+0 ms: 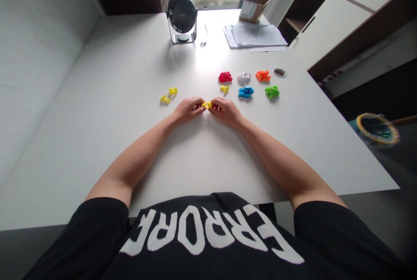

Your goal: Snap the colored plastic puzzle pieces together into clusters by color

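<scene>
Between my two hands, over the middle of the white table [208, 158], is a small yellow plastic clip [206, 105]. My left hand [189, 110] pinches its left end, and my right hand [226, 110] grips its right end. Fingers cover part of the piece. Two more yellow clips, a nearer one [165, 99] and a farther one [173, 90], lie left of my left hand. Just beyond my right hand rests another yellow clip [224, 89]. Near it are clusters of similar pieces: red [225, 77], white [244, 77], orange [263, 75], blue [246, 92] and green [272, 92].
At the back stands a round black device [183, 13] on a metal stand, with a thin dark cord [205, 37] beside it. Papers [257, 36] and an open cardboard box [256, 5] sit back right. A cable hole [279, 73] and a lined bin [378, 130] are at right.
</scene>
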Available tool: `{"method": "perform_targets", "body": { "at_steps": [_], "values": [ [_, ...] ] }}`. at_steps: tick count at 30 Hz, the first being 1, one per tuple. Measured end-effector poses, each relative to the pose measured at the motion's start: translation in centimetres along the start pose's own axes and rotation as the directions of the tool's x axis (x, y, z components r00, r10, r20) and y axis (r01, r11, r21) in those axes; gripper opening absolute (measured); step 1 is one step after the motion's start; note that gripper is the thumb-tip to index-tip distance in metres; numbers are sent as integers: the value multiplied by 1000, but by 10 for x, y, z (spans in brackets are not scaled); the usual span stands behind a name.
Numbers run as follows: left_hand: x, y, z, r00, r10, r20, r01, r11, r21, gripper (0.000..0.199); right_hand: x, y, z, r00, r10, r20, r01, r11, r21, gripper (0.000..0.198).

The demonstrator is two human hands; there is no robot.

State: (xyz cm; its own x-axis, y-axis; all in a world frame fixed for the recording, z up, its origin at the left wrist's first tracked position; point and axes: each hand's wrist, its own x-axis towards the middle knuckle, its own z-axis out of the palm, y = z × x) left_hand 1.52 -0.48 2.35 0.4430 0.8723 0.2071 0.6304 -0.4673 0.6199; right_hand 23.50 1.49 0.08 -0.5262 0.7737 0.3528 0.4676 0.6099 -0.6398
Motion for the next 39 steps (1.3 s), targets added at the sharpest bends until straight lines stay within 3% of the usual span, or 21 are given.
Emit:
{"method": "perform_targets", "body": {
  "at_steps": [39],
  "values": [
    [1, -5, 3, 1000, 7, -8, -6, 999, 48, 20, 0, 8, 3, 1000, 2, 2, -1, 999, -35, 12]
  ]
}}
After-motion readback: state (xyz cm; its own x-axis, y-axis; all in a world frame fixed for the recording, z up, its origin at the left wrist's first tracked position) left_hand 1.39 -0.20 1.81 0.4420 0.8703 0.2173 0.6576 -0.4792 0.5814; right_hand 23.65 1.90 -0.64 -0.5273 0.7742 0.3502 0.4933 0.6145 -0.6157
